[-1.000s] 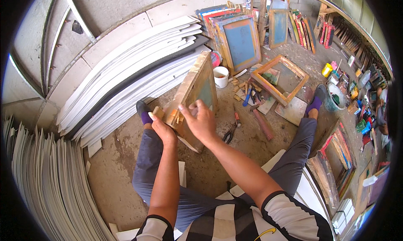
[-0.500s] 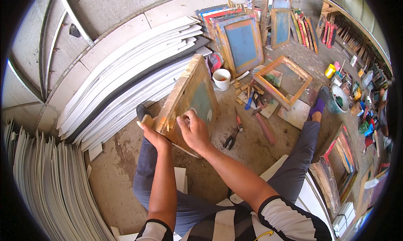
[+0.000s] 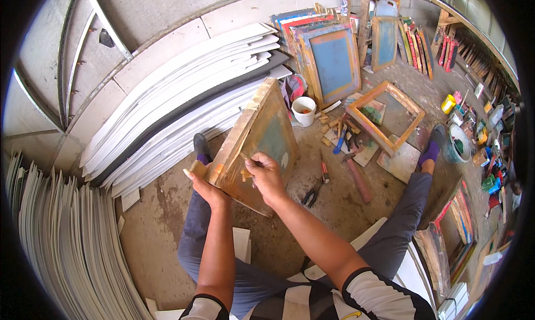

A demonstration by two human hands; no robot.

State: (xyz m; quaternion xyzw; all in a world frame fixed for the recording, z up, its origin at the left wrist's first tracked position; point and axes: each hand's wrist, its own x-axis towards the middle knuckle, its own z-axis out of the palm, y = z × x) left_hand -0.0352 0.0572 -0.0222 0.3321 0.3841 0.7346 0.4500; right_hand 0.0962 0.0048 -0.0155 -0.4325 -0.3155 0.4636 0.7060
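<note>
A wooden screen-printing frame (image 3: 233, 144) with blue-green mesh (image 3: 274, 135) stands tilted on edge in front of me. My left hand (image 3: 210, 191) grips its lower left corner, thumb up beside a small wood block (image 3: 198, 168). At the frame's near face, my right hand (image 3: 266, 178) is closed in a pinch on what looks like a loose brown strip of tape (image 3: 244, 157). The strip is partly hidden by the fingers. Brown tape lines the frame's side, and some of its edge is ragged near my hands.
On the floor lie black-handled pliers (image 3: 312, 194), a hammer (image 3: 359, 181), wood scraps (image 3: 332, 123) and a bare wooden frame (image 3: 413, 135). A white bucket (image 3: 304, 111) stands beyond. White sheets (image 3: 184, 91) are stacked left; paint pots (image 3: 459, 143) crowd the right.
My right hand's fingers have pulled slightly away from the frame's edge, with the strip at their tips. My left hand keeps its grip. The whole view has shifted a little.
</note>
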